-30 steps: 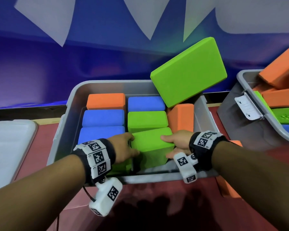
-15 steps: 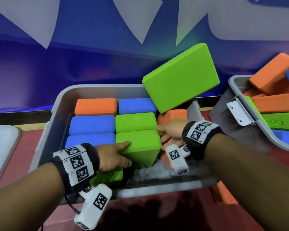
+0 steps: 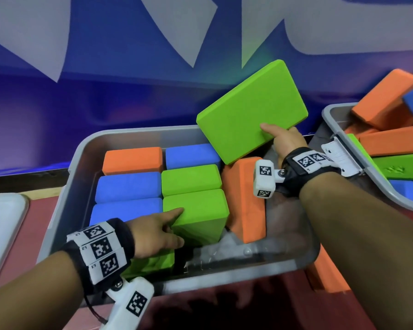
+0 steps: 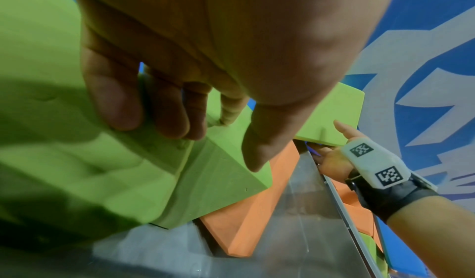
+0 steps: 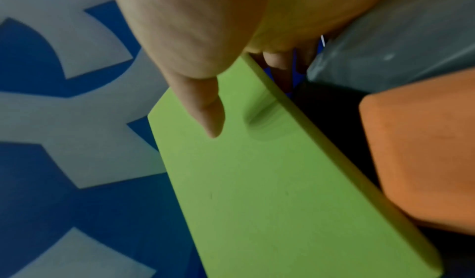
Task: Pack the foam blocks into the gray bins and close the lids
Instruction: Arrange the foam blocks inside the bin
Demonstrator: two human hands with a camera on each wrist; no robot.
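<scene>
The gray bin (image 3: 119,139) holds orange, blue and green foam blocks packed in rows. My left hand (image 3: 180,226) holds the near green block (image 3: 198,210), which sits tilted in the bin, with the thumb on top and the fingers on its near side. In the left wrist view the left hand (image 4: 213,150) lies over that green block (image 4: 218,191). My right hand (image 3: 279,136) grips the large green block (image 3: 250,110), which is tilted over the bin's far right corner; the thumb is on its face and the fingers are behind it. The right wrist view shows the large green block (image 5: 282,191) and my thumb (image 5: 210,115).
An orange block (image 3: 246,198) leans on end in the bin's right part. A second gray bin (image 3: 332,115) with a white latch (image 3: 339,158) stands at the right, heaped with blocks. A white lid (image 3: 3,234) lies at the left. Another orange block (image 3: 320,270) lies outside the bin.
My right hand left the near green block and went up and right to take the large green block. My left hand stayed on the near green block.
</scene>
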